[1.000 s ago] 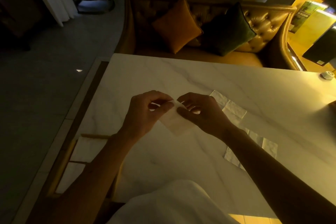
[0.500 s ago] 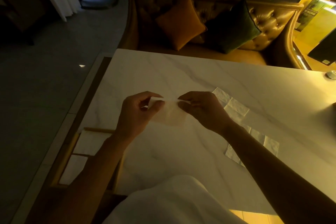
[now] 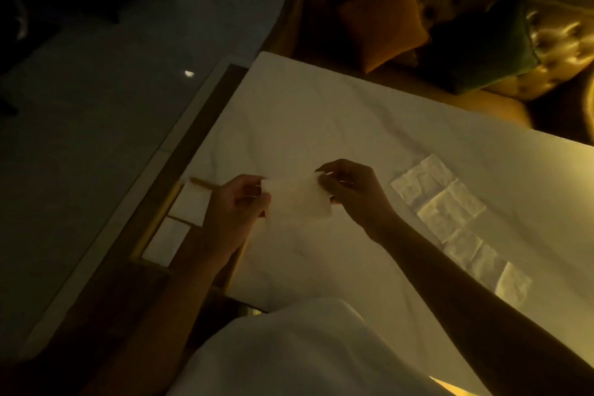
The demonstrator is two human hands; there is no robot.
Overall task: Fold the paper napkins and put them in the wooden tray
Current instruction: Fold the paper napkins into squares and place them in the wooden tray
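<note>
A folded white paper napkin (image 3: 297,201) hangs just above the marble table (image 3: 321,125), held at both upper corners. My left hand (image 3: 236,206) pinches its left edge and my right hand (image 3: 348,191) pinches its right edge. The wooden tray (image 3: 160,219) lies at the table's left edge, partly hidden by my left forearm, with two folded napkins (image 3: 180,222) in its compartments. Several unfolded napkins (image 3: 450,215) lie in a diagonal row on the table to the right of my right arm.
A tufted sofa (image 3: 546,42) with an orange cushion (image 3: 382,19) and a green cushion (image 3: 482,51) stands behind the table. Dark floor lies to the left. My white garment (image 3: 305,347) fills the near foreground.
The napkin has been drawn out wider between my hands, which have spread apart. My view has swung to the left, bringing the tray more into sight.
</note>
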